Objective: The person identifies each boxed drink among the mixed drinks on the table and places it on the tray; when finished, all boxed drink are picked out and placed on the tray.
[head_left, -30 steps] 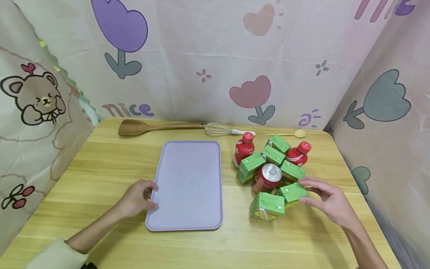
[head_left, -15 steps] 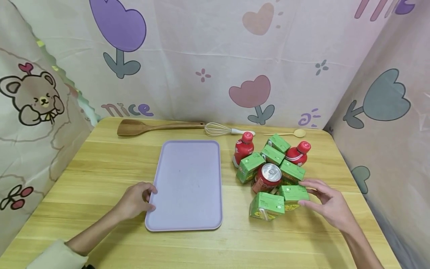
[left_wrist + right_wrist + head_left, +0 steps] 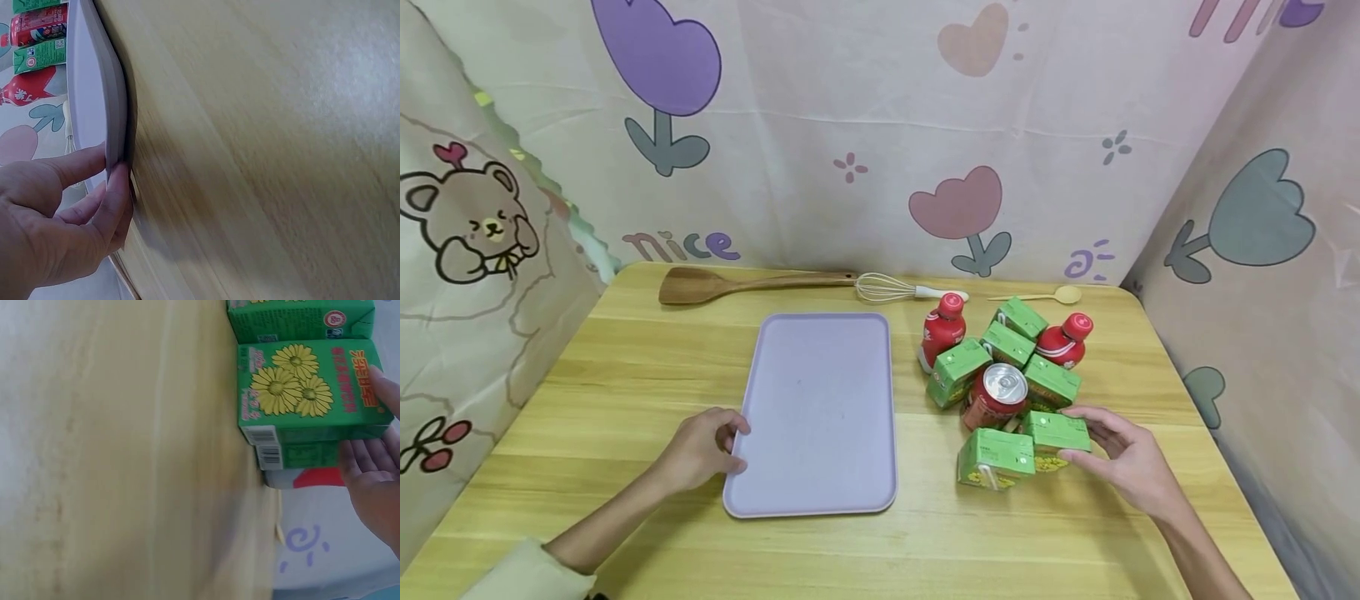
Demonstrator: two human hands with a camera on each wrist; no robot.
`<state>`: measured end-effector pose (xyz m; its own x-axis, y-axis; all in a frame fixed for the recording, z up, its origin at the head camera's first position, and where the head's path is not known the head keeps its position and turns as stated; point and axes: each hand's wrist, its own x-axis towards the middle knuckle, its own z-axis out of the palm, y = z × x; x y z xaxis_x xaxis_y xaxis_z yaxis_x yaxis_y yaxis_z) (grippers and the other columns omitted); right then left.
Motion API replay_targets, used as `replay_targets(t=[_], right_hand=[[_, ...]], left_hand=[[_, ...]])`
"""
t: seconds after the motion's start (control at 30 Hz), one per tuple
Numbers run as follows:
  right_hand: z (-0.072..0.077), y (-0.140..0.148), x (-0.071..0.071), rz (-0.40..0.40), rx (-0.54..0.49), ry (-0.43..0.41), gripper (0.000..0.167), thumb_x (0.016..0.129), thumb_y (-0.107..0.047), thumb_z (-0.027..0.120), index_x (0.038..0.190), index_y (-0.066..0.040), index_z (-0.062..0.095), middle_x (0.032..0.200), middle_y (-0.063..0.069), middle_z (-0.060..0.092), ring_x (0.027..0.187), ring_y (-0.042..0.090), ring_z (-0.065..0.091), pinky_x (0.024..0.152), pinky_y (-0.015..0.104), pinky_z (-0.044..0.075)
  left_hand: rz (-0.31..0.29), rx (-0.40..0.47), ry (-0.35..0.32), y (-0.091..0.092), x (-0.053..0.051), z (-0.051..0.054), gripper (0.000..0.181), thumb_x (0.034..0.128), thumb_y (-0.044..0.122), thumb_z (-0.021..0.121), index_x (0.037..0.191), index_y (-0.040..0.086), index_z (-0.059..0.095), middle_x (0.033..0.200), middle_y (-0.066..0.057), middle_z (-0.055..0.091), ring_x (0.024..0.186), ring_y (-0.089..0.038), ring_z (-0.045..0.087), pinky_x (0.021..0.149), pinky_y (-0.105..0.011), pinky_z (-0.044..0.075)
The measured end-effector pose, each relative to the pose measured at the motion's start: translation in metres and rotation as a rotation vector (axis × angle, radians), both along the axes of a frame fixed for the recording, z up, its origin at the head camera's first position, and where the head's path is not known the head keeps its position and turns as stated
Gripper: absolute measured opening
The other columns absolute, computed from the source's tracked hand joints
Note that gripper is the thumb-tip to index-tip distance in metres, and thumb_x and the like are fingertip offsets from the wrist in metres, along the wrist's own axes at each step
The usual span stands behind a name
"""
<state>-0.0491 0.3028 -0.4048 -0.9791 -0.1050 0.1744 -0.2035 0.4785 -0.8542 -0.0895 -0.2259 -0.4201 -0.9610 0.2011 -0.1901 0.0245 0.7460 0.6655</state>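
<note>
beside a red can (image 3: 995, 398) and neighbouring carton (image 3: 996, 457), right hand (image 3: 1126, 461) holds green carton (image 3: 1051, 435), left hand (image 3: 700, 447) tray (image 3: 818, 408).

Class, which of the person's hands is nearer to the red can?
Right. The right hand is to the right of the red can, gripping a green carton nearby; the left hand is farther off, to the can's left, holding the edge of the purple tray.

Near the left edge of the table (image 3: 940, 554), the left arm (image 3: 613, 517) wears a pale cream sleeve (image 3: 529, 575). A dark, cropped bit (image 3: 598, 597) shows beside it.
</note>
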Motion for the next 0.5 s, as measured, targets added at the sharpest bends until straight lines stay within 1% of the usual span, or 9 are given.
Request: replay_targets(t=[0.1, 0.23, 0.37, 0.5], right_hand=[[-0.003, 0.0, -0.0015, 0.024, -0.051, -0.02, 0.048, 0.075, 0.006, 0.074, 0.119, 0.008, 0.056, 0.112, -0.018, 0.062, 0.108, -0.007, 0.057, 0.089, 0.009, 0.046], [-0.0068, 0.0005, -0.0034, 0.072, -0.123, -0.028, 0.049, 0.076, 0.008, 0.072, 0.12, 0.012, 0.052, 0.111, -0.013, 0.064, 0.102, -0.004, 0.061, 0.084, 0.012, 0.049], [-0.0095, 0.0003, -0.0034, 0.097, -0.197, -0.046, 0.05, 0.076, 0.01, 0.071, 0.121, 0.012, 0.051, 0.108, -0.008, 0.064, 0.094, -0.001, 0.063, 0.078, 0.014, 0.051], [-0.0101, -0.0015, -0.0034, 0.111, -0.24, -0.052, 0.05, 0.076, 0.012, 0.07, 0.122, 0.011, 0.051, 0.108, -0.006, 0.064, 0.093, 0.001, 0.063, 0.077, 0.014, 0.051]], left_hand=[[-0.002, -0.008, 0.008, -0.0004, -0.0002, 0.0, 0.04, 0.0619, -0.001, 0.082, 0.097, 0.002, 0.063, 0.08, -0.006, 0.055, 0.072, -0.015, 0.048, 0.054, -0.02, 0.042], [-0.002, -0.01, 0.007, -0.0009, 0.0005, 0.0006, 0.039, 0.0622, -0.001, 0.082, 0.096, 0.002, 0.063, 0.081, -0.005, 0.055, 0.072, -0.015, 0.048, 0.055, -0.02, 0.042], [-0.001, 0.004, 0.0, -0.0006, 0.0005, 0.0005, 0.038, 0.0624, -0.002, 0.081, 0.096, 0.002, 0.063, 0.081, -0.006, 0.055, 0.073, -0.016, 0.049, 0.055, -0.02, 0.043], [0.001, 0.008, -0.002, 0.0, -0.0001, -0.0002, 0.039, 0.0619, -0.002, 0.082, 0.096, 0.002, 0.063, 0.082, -0.006, 0.055, 0.073, -0.016, 0.049, 0.055, -0.02, 0.043]])
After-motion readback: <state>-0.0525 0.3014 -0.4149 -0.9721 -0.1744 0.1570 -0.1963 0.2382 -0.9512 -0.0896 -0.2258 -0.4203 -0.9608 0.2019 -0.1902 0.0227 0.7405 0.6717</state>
